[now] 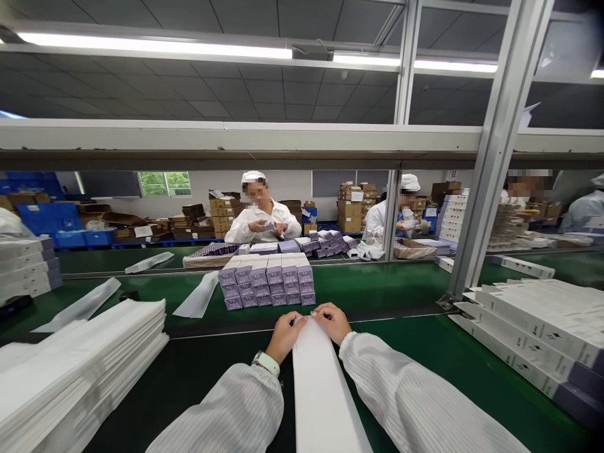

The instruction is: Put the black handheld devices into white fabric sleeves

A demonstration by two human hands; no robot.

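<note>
A long white packaging sleeve [321, 390] runs away from me over the green work surface, its far end between my hands. My left hand [285, 336], wearing a watch with a pale green strap, pinches the left corner of that end. On the right corner, the fingertips of my right hand [333, 322] are closed too. Whether anything lies inside the sleeve, I cannot tell. Just beyond my fingers stands a block of stacked small purple-and-white boxes [267, 281]. Left of my arms is a thick pile of white sleeves [94, 365].
Long white-and-purple boxes [542, 333] are stacked at right, beside a metal post [500, 145]. Thin translucent sleeves [195, 296] lie on the green belt [368, 286]. Across it, a co-worker [264, 220] handles a small item; others work at right. A shelf beam [236, 138] crosses overhead.
</note>
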